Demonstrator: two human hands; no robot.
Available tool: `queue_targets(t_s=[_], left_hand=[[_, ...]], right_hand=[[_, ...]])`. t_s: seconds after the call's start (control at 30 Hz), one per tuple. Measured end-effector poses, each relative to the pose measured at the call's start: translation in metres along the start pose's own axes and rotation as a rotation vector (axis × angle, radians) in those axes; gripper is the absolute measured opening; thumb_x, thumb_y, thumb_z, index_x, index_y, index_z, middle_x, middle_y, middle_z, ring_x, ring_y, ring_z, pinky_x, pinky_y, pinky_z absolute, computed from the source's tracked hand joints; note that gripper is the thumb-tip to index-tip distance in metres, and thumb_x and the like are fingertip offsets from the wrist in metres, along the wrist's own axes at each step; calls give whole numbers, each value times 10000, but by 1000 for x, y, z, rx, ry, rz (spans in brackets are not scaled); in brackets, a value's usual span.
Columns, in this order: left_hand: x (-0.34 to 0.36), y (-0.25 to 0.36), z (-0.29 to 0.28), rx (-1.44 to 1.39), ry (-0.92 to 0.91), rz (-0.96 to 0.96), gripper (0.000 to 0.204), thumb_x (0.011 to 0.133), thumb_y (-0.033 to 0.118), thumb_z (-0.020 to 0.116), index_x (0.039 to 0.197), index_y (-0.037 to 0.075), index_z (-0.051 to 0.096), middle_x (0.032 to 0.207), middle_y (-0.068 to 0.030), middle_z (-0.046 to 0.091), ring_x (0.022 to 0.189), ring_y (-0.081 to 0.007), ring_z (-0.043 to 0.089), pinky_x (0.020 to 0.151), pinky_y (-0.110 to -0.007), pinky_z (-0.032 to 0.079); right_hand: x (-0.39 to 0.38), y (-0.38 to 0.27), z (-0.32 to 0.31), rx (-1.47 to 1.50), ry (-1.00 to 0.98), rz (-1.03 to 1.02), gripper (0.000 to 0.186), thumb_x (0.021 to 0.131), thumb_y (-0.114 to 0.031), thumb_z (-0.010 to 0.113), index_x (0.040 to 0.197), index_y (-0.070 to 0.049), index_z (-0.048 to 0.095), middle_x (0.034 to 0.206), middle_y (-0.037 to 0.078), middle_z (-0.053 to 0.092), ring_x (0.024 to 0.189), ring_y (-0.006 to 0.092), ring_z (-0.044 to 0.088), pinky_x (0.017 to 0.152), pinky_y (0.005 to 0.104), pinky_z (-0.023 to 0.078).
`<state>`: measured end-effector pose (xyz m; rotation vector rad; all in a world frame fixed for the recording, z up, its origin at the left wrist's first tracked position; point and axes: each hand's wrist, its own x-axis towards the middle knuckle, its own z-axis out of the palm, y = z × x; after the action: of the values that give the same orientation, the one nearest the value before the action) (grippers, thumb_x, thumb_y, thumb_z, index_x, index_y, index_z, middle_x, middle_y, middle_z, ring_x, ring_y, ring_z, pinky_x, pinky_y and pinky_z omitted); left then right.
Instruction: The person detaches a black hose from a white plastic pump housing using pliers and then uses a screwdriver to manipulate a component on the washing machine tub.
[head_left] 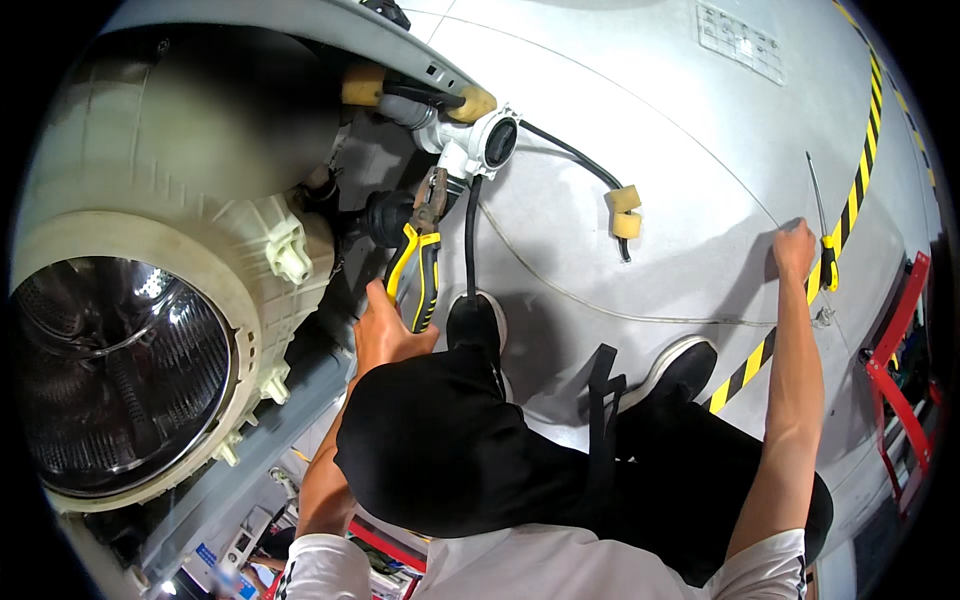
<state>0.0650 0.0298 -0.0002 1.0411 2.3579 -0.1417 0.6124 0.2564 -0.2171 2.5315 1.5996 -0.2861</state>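
Observation:
My left hand (390, 335) is closed round the yellow-and-black handles of a pair of pliers (410, 265). The jaws meet a white plastic spout on the drain pump (480, 142), which has a round dark cap and a grey corrugated hose (408, 110) behind it. Just what the jaws grip is too small to tell. Off to the right, my right hand (795, 248) is curled and lowered to the floor, its fingertips hidden. Beside it lies a screwdriver (829, 262) with a yellow-and-black handle.
An opened washing machine with its steel drum (120, 370) fills the left side. Black rods with yellow foam blocks (625, 212) and a thin clear tube (600, 312) lie on the floor. Striped tape (850, 215) and a red tool box (890, 370) are at right.

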Motion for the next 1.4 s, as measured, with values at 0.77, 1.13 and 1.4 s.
queue_targets(t_s=[0.77, 1.13, 1.4], left_hand=[[-1, -20, -10, 44, -19, 45, 790, 611, 217, 808, 1201, -55, 360, 977, -307, 615, 900, -467, 621, 799, -471, 491], [-7, -22, -18, 57, 21, 67, 740, 641, 164, 785, 1195, -60, 350, 852, -246, 611, 785, -434, 627, 720, -464, 495], [4, -23, -9, -37, 33, 157, 630, 668, 179, 724, 1153, -47, 391, 788, -194, 592, 722, -401, 619, 666, -434, 491]], right_hand=[[41, 62, -58, -534, -86, 67, 460, 828, -354, 629, 1227, -156, 514, 1278, 170, 525, 1159, 378, 539, 900, 530, 465], [-176, -173, -70, 1184, -570, -193, 234, 922, -293, 589, 837, -76, 576, 642, -10, 516, 518, 82, 467, 479, 234, 358], [-442, -267, -36, 1591, -1310, 37, 126, 885, -152, 610, 909, -32, 584, 639, 24, 573, 526, 101, 545, 493, 266, 439]])
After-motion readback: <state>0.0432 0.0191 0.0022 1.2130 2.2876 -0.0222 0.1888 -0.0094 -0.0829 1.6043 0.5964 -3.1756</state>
